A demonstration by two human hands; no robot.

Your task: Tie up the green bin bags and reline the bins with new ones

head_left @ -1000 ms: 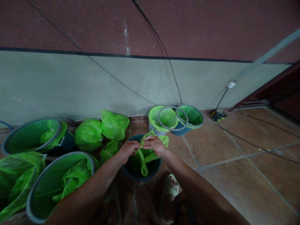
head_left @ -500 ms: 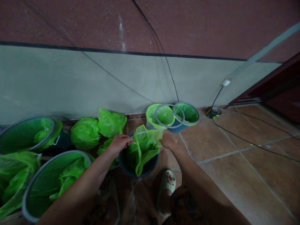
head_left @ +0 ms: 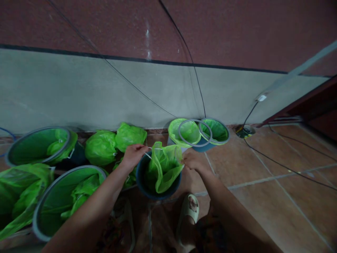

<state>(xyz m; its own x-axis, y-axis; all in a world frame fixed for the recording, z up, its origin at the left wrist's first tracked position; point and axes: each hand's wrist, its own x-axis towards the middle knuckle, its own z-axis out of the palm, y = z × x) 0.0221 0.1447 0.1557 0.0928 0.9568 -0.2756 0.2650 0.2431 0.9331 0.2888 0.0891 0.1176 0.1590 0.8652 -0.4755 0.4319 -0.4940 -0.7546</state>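
Note:
A thin green plastic bag (head_left: 163, 168) hangs in a small dark blue bin (head_left: 154, 189) on the floor in front of me. My left hand (head_left: 133, 155) is closed on the bag's left edge and its white drawstring. At the bag's right edge, my right hand (head_left: 193, 161) pinches the plastic. The bag's mouth is stretched open between both hands above the bin's rim. My foot in a pale slipper (head_left: 190, 208) stands just behind the bin.
Two small lined bins (head_left: 216, 131) and a loose grey ring (head_left: 195, 133) stand by the wall. Tied green bags (head_left: 114, 140) lie at centre left. Larger grey-rimmed bins (head_left: 67, 195) with green liners fill the left side. Black cables (head_left: 279, 159) cross the tiled floor at right.
My hands, together over the bin a second ago, have pulled apart and spread the bag's mouth open. The bag hangs wider over the bin now.

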